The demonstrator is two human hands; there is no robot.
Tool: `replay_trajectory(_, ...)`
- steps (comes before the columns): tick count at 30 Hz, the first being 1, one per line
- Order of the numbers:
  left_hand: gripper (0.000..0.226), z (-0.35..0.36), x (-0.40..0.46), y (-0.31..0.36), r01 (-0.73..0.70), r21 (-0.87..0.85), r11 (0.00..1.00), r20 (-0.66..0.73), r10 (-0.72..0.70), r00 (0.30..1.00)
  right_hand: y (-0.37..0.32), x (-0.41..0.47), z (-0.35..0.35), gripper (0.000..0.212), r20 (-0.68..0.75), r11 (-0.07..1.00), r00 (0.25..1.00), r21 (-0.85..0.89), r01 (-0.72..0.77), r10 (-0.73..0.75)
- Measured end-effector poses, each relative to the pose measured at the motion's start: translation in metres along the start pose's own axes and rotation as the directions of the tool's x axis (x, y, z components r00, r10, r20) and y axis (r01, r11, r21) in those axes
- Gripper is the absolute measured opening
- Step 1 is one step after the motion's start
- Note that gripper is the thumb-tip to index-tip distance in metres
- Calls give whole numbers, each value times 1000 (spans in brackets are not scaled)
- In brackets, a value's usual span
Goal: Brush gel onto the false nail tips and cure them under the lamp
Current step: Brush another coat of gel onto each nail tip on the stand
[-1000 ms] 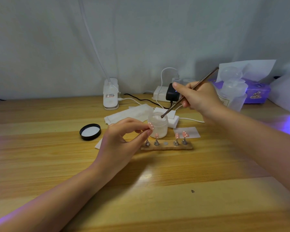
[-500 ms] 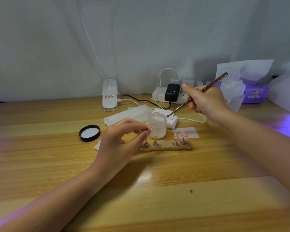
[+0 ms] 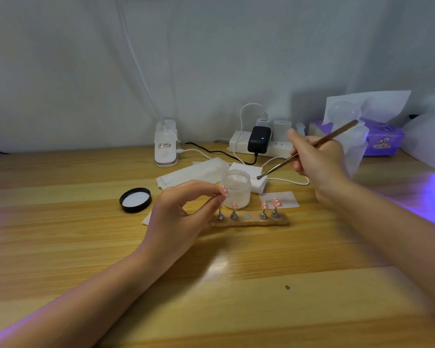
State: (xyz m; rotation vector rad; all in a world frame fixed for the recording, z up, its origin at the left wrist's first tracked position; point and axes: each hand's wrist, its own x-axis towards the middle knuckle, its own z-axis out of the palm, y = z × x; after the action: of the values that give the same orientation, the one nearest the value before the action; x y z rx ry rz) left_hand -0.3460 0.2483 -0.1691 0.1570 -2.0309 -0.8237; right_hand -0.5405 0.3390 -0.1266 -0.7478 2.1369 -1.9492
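Nail tip in hand (image 3: 223, 190): pink with white dots, pinched between thumb and forefinger of the left hand (image 3: 178, 217), raised just in front of the gel jar; likely very light, thin and springy, easily flicked away, so best held by its stand or edges, away from the face to be coated.
Nail tips on stands (image 3: 276, 202): three more pink tips on small metal pegs set in the wooden holder strip (image 3: 249, 223), one peg seat vacant; pegs look removable, so lift straight up.
Gel jar (image 3: 236, 188): small frosted pot, open, on the worktop (image 3: 60, 234) behind the strip; probably light and tippable when dabbed.
Jar lid (image 3: 135, 199): black, lying inside-up, left of the jar.
Brush (image 3: 304, 151): slim metallic handle, stiff, gripped pen-fashion by the right hand (image 3: 319, 162); dark tip in the air just right of the jar mouth, over a white pad stack (image 3: 258, 183).
Gel on tip: cannot tell.
Lamp (image 3: 427, 144): white housing at far right, violet glow spilling onto the worktop.
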Motion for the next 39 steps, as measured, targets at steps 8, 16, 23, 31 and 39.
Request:
replay_trajectory(8,21,1,0,-2,-23,21,999,20,23,1000,14,-65,-6,34,106,738,734,194,646,-671)
replay_trajectory(16,20,2,0,1,11,48,999,12,-12,1000,26,-76,4,51,185,526,522,-30,850,-833)
replay_trajectory(23,21,1,-1,2,38,54,998,8,-39,999,28,-78,5,55,185,563,556,-16,826,-810)
replay_trajectory(31,23,1,0,5,51,62,997,35,-53,998,25,-82,3,35,150,675,660,93,731,-736)
replay_trajectory(39,21,1,-1,5,67,62,996,36,-69,997,27,-82,0,40,176,726,705,115,678,-687)
